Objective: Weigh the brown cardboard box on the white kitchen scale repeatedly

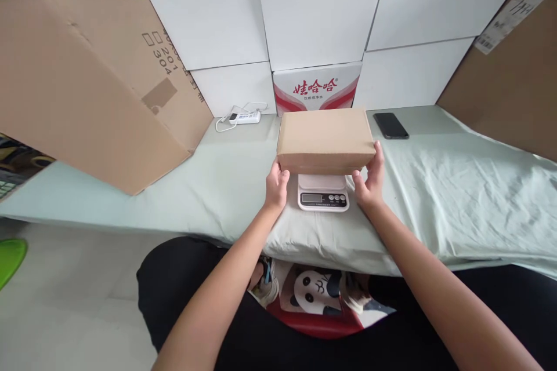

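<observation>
A closed brown cardboard box (325, 132) is gripped at its two near corners, one hand on each side. My left hand (275, 186) is closed on the lower left corner. On the lower right corner, my right hand (369, 177) is closed in the same way. Under the box is a white digital kitchen scale (323, 201), with its small display and buttons showing at the front. The box covers most of the weighing plate, and I cannot tell whether it rests on the plate or is held just above it.
Behind the box stand stacked white boxes (324, 23). A white cable with a small white device (245, 118) lies back left; a black phone (390, 126) lies back right. Large cardboard pieces (108, 81) flank both sides. A pale green cloth (209, 174) covers the table.
</observation>
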`<state>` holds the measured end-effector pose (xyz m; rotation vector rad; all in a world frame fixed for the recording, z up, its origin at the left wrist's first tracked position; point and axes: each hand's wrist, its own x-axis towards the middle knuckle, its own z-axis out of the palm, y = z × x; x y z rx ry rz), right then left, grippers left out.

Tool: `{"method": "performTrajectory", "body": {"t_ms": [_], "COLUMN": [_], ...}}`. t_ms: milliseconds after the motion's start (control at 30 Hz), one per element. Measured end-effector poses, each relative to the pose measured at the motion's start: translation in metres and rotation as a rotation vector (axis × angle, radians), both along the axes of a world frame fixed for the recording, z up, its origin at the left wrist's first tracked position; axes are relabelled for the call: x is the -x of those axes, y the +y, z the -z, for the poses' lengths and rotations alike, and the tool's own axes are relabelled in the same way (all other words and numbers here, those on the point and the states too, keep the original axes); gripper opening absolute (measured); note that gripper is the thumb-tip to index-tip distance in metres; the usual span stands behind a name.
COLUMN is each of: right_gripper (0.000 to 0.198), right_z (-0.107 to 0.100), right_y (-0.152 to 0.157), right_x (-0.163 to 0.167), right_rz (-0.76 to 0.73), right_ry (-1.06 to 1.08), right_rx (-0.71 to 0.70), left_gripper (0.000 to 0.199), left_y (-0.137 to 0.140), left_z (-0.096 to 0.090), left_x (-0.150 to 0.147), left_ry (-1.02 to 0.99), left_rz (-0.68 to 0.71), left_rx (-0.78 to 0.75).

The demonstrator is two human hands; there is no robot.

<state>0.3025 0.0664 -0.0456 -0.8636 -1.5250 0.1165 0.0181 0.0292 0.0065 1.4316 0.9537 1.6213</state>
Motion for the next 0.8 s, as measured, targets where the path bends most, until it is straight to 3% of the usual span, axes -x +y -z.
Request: {"method": "performTrajectory", "body": {"t_ms": [167, 300, 600, 800], "right_gripper": [0.099, 0.105, 0.103, 0.1], "right_z": [0.003, 0.004, -0.018, -0.028], "right_y": [-0.02, -0.027, -0.039, -0.049], "right_x": [-0.006, -0.008, 0.001, 0.003], "right_rz": [-0.067, -0.087, -0.071, -0.033], "right_ry": [0.01, 0.006, 0.067, 0.055], "right_rx": [0.111, 0.181, 0.218, 0.281], "left_gripper": [0.086, 0.091, 0.091, 0.086], "left_y": [-0.024, -0.033, -0.037, -0.034], "left_z": [0.003, 0.005, 0.017, 0.012], "left_x": [0.016, 0.021, 0.034, 0.033], "left_ry": [0.076, 0.071, 0.135, 0.168], "left_rz": [0.121, 0.128, 0.179, 0.211], "left_rx": [0.037, 0.049, 0.06, 0.033]}}
